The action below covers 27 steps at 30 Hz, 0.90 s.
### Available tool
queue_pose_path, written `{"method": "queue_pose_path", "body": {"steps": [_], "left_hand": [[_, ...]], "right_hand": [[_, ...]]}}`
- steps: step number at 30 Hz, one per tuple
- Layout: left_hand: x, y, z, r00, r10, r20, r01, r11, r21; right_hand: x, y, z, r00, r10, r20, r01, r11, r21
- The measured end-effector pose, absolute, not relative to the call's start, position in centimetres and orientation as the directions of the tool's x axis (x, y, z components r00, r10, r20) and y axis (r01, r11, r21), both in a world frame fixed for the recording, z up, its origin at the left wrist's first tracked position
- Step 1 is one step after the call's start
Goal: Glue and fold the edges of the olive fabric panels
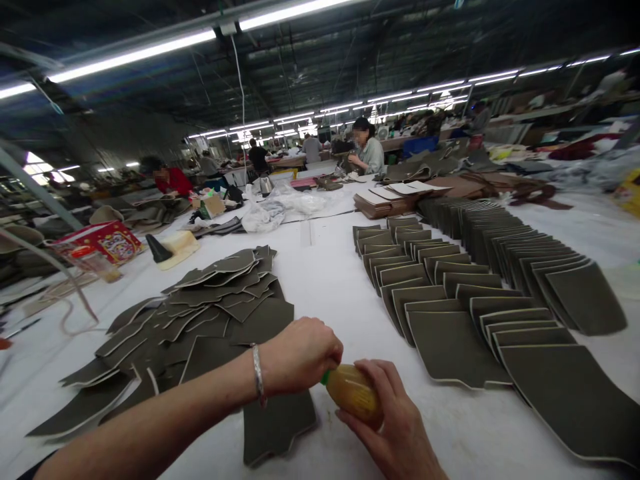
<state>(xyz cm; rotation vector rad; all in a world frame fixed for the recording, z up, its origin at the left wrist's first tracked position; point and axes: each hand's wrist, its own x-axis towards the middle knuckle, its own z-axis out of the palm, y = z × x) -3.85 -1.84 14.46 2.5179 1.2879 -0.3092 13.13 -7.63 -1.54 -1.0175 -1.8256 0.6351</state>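
My right hand (393,417) is wrapped round a plastic bottle (354,393) of yellowish-amber liquid, tilted over the white table (325,287). At the bottle's left end, my left hand (300,353) is closed on its green cap (325,377); whether the cap is loose I cannot tell. A bracelet (259,373) circles my left wrist. Beneath and left of that arm lies a loose heap of dark grey-green cut pieces (215,300) with pale edges. To the right, similar pieces (450,340) overlap in fanned rows.
Brown stacked pieces (377,205) lie beyond the rows, with clear plastic bags (275,210) left of them. A red patterned box (105,243), a jar (97,263) and a cream object with a black cone (173,250) stand at left. A co-worker (370,150) sits across the table.
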Motion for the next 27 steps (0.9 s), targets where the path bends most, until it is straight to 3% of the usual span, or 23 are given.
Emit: {"method": "queue_pose_path", "body": {"steps": [9,16,24,27], "left_hand": [[-3.8,-1.8,14.2,0.587,0.744,-0.320,0.799,-0.595,0.084],[-3.7,-2.1,13.6,0.731,0.658,-0.180,0.664,-0.747,-0.035],[-4.3,-1.3,14.6,0.674,0.733,-0.092,0.738,-0.662,0.130],[-4.7,-1.6,16.4,0.655,0.752,-0.075,0.724,-0.595,0.349]], "right_hand": [[13.3,-7.6,-1.3,-0.238,0.857,0.456,0.380,0.515,-0.769],[13.5,-7.5,-1.0,-0.222,0.864,0.452,0.392,0.503,-0.770],[14.4,-7.3,-1.4,-0.192,0.879,0.436,0.443,0.474,-0.761],[14.6,-7.4,-1.9,-0.160,0.885,0.437,0.463,0.458,-0.759]]}}
